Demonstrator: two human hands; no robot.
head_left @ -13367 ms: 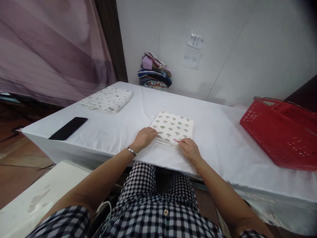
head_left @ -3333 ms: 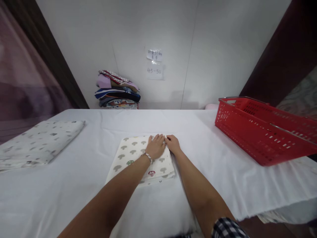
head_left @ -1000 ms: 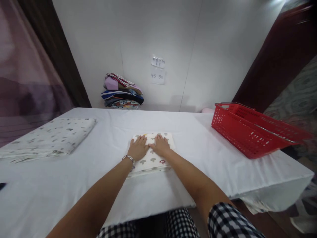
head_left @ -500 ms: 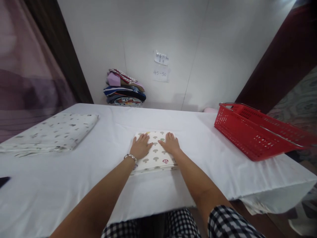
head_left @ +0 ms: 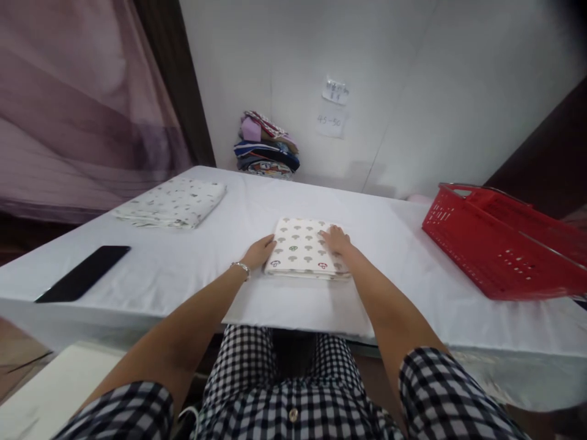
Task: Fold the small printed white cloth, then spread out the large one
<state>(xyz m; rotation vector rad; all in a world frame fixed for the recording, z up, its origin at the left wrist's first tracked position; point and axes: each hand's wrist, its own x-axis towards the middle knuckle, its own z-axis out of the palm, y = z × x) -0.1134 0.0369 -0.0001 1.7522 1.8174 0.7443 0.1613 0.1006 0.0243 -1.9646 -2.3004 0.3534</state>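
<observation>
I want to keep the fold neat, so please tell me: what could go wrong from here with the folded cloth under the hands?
1. The left hand only touches the left edge of the cloth, and the right hand lies flat on its far right part. Nothing grips the layers, so a push may slide or open them.
2. The table cover shows wrinkles; sliding the cloth could bunch it.
3. The phone lies near the table's left edge; tugging the cover might shift it.

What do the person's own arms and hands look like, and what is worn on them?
Both forearms are bare. The left hand has a thin silver bracelet at the wrist. The right hand shows no bracelet or watch; rings cannot be made out. Short sleeves of a black-and-white checked shirt cover the upper arms, and the same check covers the chest, with a small round button.
</observation>
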